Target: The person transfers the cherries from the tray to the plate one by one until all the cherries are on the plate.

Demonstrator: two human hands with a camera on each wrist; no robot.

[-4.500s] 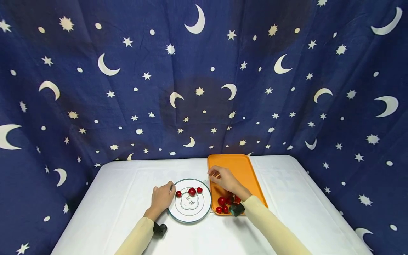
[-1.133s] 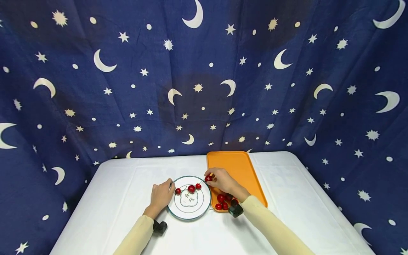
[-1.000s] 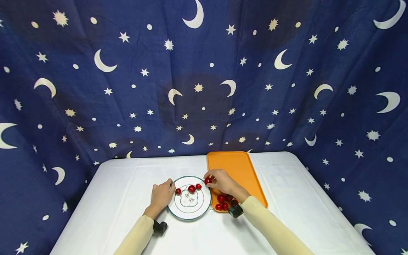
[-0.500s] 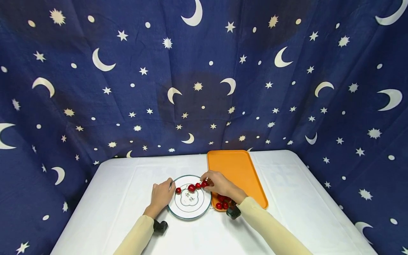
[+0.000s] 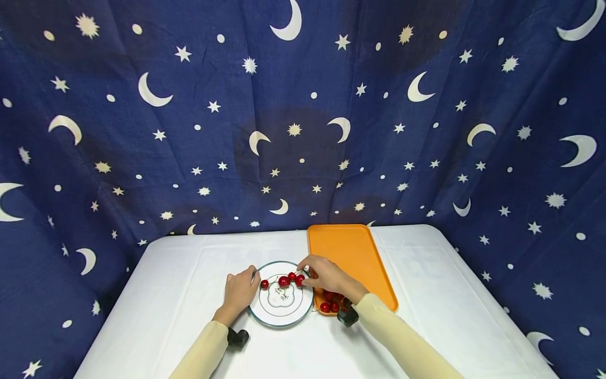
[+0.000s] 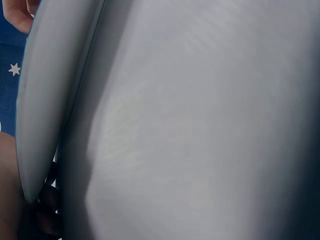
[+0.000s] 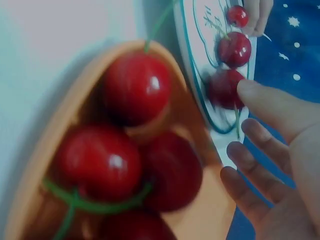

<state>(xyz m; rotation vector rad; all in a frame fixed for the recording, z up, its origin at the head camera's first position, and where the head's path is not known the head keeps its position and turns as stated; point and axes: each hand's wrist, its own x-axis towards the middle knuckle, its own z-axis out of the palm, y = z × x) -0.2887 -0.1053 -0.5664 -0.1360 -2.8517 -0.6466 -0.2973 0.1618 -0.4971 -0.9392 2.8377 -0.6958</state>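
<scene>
My left hand [image 5: 240, 289] grips the left rim of a white plate [image 5: 280, 318] with a blue-green edge, thumb on top and fingers curled underneath in the left wrist view. On the plate several red cherries lie in a loose row, from a lone cherry [image 5: 264, 284] at the left to a dark red cherry [image 5: 299, 280] at the right. My right hand [image 5: 327, 275] hovers over the plate's right edge. Its thumb tip [image 7: 250, 92] touches that rightmost cherry, while the other fingers are spread apart from it. The cherry's stem points toward the fingers.
An orange tray [image 5: 350, 247] stands right of the plate, close beside it. Several stemmed cherries [image 7: 137, 87] are bunched in its near end, partly under my right wrist. A white cloth [image 5: 189, 284] covers the table, and a blue curtain [image 5: 303, 147] with moons and stars hangs behind.
My right hand has brought a cherry from over the tray leftward onto the plate, and its fingers have spread off it. The neighbouring small cherry has shifted slightly left. My left hand stays put.
</scene>
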